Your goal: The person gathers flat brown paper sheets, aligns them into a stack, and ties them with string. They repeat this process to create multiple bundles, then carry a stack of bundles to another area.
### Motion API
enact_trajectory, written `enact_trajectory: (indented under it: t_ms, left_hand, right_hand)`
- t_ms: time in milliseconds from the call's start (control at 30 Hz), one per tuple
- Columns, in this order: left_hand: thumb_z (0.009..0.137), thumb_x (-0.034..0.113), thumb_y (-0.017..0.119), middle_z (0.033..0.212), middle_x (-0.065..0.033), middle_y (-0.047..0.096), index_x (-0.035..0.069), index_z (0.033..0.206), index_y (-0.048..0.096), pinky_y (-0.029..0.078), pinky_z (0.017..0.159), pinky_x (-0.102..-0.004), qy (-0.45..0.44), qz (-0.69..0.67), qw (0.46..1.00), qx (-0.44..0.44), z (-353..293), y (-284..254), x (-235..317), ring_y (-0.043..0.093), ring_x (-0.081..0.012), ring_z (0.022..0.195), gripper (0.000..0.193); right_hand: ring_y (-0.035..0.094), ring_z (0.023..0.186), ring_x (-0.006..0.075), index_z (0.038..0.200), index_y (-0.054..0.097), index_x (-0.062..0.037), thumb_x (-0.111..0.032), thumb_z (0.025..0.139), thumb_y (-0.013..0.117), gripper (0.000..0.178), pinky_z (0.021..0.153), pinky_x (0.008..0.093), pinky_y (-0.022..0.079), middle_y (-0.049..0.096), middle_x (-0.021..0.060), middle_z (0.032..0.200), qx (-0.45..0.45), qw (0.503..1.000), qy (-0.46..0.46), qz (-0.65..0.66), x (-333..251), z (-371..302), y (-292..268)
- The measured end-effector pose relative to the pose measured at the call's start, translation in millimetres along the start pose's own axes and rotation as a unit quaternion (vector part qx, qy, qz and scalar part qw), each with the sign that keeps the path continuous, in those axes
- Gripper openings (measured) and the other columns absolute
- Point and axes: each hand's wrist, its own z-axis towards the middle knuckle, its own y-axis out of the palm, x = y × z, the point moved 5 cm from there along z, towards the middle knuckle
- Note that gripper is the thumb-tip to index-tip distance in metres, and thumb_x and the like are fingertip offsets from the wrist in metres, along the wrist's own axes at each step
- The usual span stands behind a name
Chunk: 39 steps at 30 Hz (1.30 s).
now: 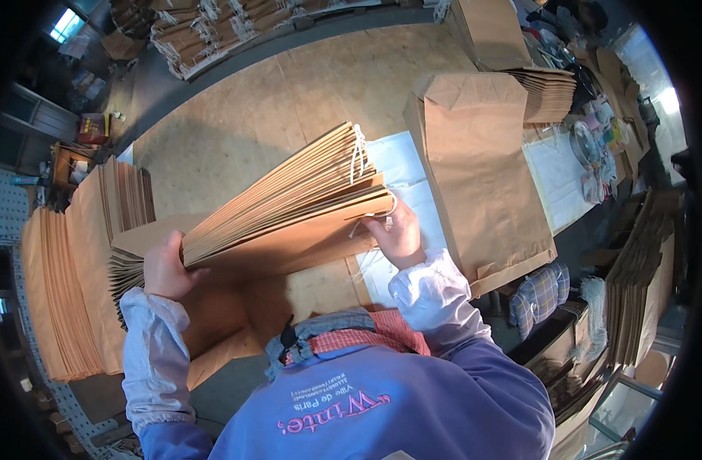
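Observation:
A thick stack of brown paper sacks [282,195] stands on its long edge in front of me, its layers fanned out. My left hand [168,268] grips the stack near its left end, thumb on the near face and fingers over the top. Round the right end closes my right hand [398,234], its thumb on the near sack. White strings [358,153] hang from the stack's upper right corner, and a loop of string passes by the right hand. The fingers behind the stack are partly hidden.
More brown sacks [485,169] lie flat to the right on white sheeting [405,165]. Upright bundles of sacks [63,299] stand at the left. A wooden tabletop [236,115] stretches beyond the stack. Tools and small containers [593,149] clutter the far right. A plaid cushion [541,297] sits lower right.

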Motion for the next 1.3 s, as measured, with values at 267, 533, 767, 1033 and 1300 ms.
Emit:
enact_trajectory:
  t_ms: [267, 533, 767, 1033, 1300]
  left_hand:
    - [0.061, 0.032, 0.088, 0.082, -0.0165, 0.065, 0.007, 0.096, 0.052, 0.049, 0.068, -0.05, -0.007, 0.034, 0.999, 0.014, 2, 8, -8, 0.063, -0.04, 0.078, 0.056]
    - [0.058, 0.027, 0.089, 0.089, -0.0166, 0.066, 0.008, 0.101, 0.053, 0.05, 0.07, -0.0491, -0.01, 0.006, 1.0, 0.019, -1, 5, 0, 0.062, -0.0412, 0.084, 0.058]
    - [0.06, 0.029, 0.088, 0.088, -0.0141, 0.067, 0.011, 0.104, 0.054, 0.05, 0.071, -0.0483, -0.019, 0.005, 1.0, 0.019, -4, 4, 1, 0.064, -0.0384, 0.084, 0.059]
    - [0.056, 0.029, 0.09, 0.09, -0.014, 0.066, 0.01, 0.101, 0.054, 0.05, 0.072, -0.0472, -0.02, 0.008, 1.0, 0.013, -4, 4, 3, 0.063, -0.0381, 0.086, 0.061]
    - [0.061, 0.029, 0.088, 0.085, -0.0149, 0.066, 0.008, 0.096, 0.055, 0.05, 0.068, -0.0477, -0.024, 0.003, 1.0, 0.002, -6, 7, -2, 0.064, -0.0379, 0.081, 0.053]
  right_hand:
    - [0.045, 0.129, 0.0268, 0.146, 0.031, 0.0012, -0.024, 0.079, 0.077, 0.085, 0.109, 0.0387, 0.033, 0.044, 0.0145, 0.141, -0.083, 0.937, 0.043, 0.337, -2, 30, -21]
    - [0.004, 0.15, 0.0244, 0.155, 0.009, -0.0011, -0.06, 0.101, 0.019, 0.08, 0.121, 0.038, 0.004, 0.007, 0.0137, 0.162, -0.16, 0.87, 0.06, 0.462, 2, 45, 22]
    - [0.007, 0.15, 0.0261, 0.155, 0.011, -0.0021, -0.061, 0.101, 0.022, 0.081, 0.121, 0.0372, 0.006, 0.012, 0.0155, 0.162, -0.221, 0.91, 0.083, 0.341, -1, 66, 17]
    - [0.012, 0.149, 0.026, 0.153, 0.018, -0.0002, -0.061, 0.1, 0.018, 0.081, 0.12, 0.0369, 0.011, 0.018, 0.0142, 0.16, -0.257, 0.89, 0.159, 0.34, -14, 86, 17]
    - [0.022, 0.145, 0.0257, 0.15, 0.029, 0.0001, -0.055, 0.103, 0.026, 0.072, 0.119, 0.0389, 0.015, 0.03, 0.0156, 0.155, -0.253, 0.927, 0.161, 0.226, -3, 86, 21]
